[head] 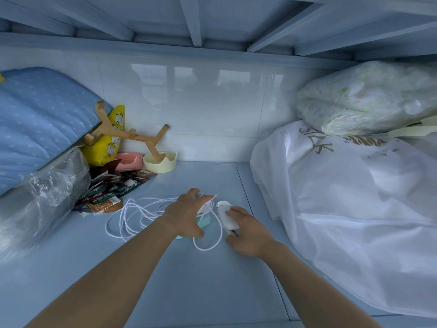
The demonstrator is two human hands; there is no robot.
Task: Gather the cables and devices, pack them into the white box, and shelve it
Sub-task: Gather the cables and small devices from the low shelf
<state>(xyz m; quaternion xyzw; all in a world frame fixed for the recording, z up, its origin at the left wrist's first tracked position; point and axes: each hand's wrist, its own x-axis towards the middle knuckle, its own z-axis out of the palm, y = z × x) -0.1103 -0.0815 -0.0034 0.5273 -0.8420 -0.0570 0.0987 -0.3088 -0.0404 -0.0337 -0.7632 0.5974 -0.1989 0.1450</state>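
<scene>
On a pale blue shelf (179, 275), 2 bare hands meet beside a loose tangle of thin white cable (132, 216). The left hand (189, 214), just right of the tangle, presses down on a bunch of its loops, fingers curled over them. Right of that, the right hand (248, 233) wraps its fingers around a small white oblong plastic device (225, 215).

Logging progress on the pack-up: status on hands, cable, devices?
Left hand down on white cable bundle. Right hand gripping white device. White box not in view. Snack packets lie near the cable loops.
</scene>
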